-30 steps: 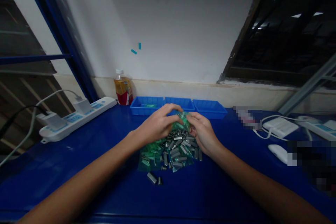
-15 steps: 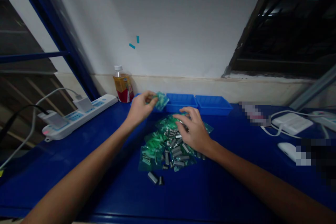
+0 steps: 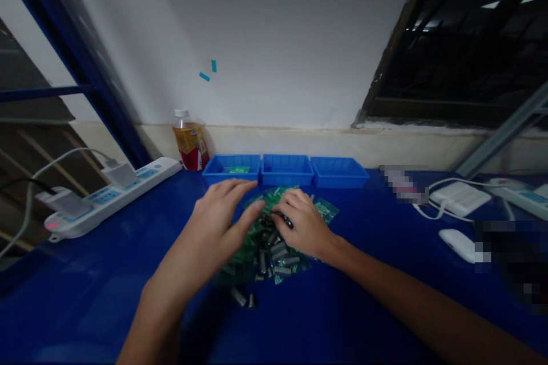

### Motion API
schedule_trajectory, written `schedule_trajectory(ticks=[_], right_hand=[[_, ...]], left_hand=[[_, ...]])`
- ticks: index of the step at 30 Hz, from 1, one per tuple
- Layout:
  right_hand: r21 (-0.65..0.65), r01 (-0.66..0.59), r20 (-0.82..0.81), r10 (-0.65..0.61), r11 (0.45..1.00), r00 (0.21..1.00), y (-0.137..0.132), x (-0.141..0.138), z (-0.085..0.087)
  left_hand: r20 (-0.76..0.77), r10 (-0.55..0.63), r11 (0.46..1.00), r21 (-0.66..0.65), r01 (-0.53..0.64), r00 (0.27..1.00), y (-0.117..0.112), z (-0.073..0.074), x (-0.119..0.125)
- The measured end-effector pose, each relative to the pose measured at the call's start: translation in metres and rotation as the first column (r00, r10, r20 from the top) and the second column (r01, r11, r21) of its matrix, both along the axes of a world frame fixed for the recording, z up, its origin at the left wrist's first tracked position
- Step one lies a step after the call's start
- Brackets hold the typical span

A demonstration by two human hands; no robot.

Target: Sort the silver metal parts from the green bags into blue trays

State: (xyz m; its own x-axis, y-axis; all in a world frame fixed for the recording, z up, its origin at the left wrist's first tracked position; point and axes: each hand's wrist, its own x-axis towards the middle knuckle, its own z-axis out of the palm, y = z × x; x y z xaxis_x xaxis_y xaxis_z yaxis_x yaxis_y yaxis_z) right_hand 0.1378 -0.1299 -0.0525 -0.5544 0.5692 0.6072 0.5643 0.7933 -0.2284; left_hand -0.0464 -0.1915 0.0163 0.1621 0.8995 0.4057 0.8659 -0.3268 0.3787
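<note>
My left hand (image 3: 225,219) hovers over the left side of a heap with its fingers apart and nothing in them. Deeper in the heap is my right hand (image 3: 297,222), its fingers curled round small dark metal parts (image 3: 283,219); their exact shape is partly hidden. The heap mixes grey metal cylinders (image 3: 280,254) with clear green packets (image 3: 274,197) of small pieces, some covered by my hands. One green packet (image 3: 238,170) lies in the left blue bin (image 3: 209,174). A loose cylinder (image 3: 238,296) and a short metal piece (image 3: 252,300) lie in front.
Behind the heap stand a middle blue bin (image 3: 286,179) and a right blue bin (image 3: 340,179). A drink bottle (image 3: 188,142) and a power strip (image 3: 115,194) are at left. A white adapter (image 3: 460,201) with cables and a white mouse (image 3: 457,244) are at right.
My left hand has let go of a green packet, which now lies in the left bin, and has come back toward me over the heap. My right hand has closed and moved slightly left.
</note>
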Motion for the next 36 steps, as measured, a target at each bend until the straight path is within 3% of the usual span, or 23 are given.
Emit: schedule_trajectory(ticks=[2,4,7,10,13,15,18,23,27,30,33,36], right_hand=[[-0.007,0.005,0.020,-0.005,1.000,1.000,-0.001,0.001,0.000],[0.005,-0.001,0.027,0.000,1.000,1.000,-0.002,0.002,-0.001],[0.028,-0.022,0.050,0.020,0.999,0.999,-0.003,0.002,-0.002],[0.032,-0.040,0.079,0.037,0.999,0.996,-0.003,0.003,-0.003],[0.023,-0.035,0.100,0.033,0.999,0.994,-0.004,0.003,-0.003],[0.018,-0.026,0.110,0.024,0.999,0.994,-0.004,0.003,-0.002],[0.014,-0.019,0.113,0.017,1.000,0.993,-0.004,0.002,-0.002],[0.004,-0.017,0.101,0.016,1.000,0.995,-0.003,0.001,-0.004],[-0.015,-0.024,0.071,0.025,1.000,0.997,-0.003,0.001,-0.004],[-0.021,-0.027,0.050,0.028,0.999,0.998,-0.003,0.001,-0.004],[-0.020,-0.025,0.040,0.026,0.999,0.999,-0.003,0.002,-0.004],[0.002,-0.021,0.036,0.020,1.000,0.999,-0.003,0.002,-0.004]], left_hand=[[0.073,-0.151,0.986,-0.059,0.156,0.986,-0.032,0.002,0.000],[0.056,-0.319,0.922,-0.215,0.323,0.946,-0.048,0.003,-0.009],[0.029,-0.428,0.821,-0.405,0.402,0.903,-0.037,0.006,-0.033],[-0.017,-0.340,0.857,-0.418,0.303,0.940,-0.003,0.006,-0.058],[-0.081,-0.123,0.931,-0.354,0.087,0.989,0.026,-0.002,-0.071],[-0.156,-0.054,0.903,-0.429,-0.019,0.986,0.031,-0.012,-0.070],[-0.197,-0.170,0.816,-0.578,0.026,0.966,0.022,-0.026,-0.060],[-0.110,-0.153,0.817,-0.572,0.064,0.982,0.019,-0.038,-0.056],[0.124,-0.092,0.852,-0.504,0.142,0.988,0.040,-0.037,-0.063],[0.327,-0.053,0.845,-0.489,0.217,0.944,0.047,-0.032,-0.056],[0.444,0.082,0.857,-0.488,0.164,0.892,0.046,-0.031,-0.040],[0.460,0.176,0.866,-0.492,0.085,0.870,0.048,-0.037,-0.028]])
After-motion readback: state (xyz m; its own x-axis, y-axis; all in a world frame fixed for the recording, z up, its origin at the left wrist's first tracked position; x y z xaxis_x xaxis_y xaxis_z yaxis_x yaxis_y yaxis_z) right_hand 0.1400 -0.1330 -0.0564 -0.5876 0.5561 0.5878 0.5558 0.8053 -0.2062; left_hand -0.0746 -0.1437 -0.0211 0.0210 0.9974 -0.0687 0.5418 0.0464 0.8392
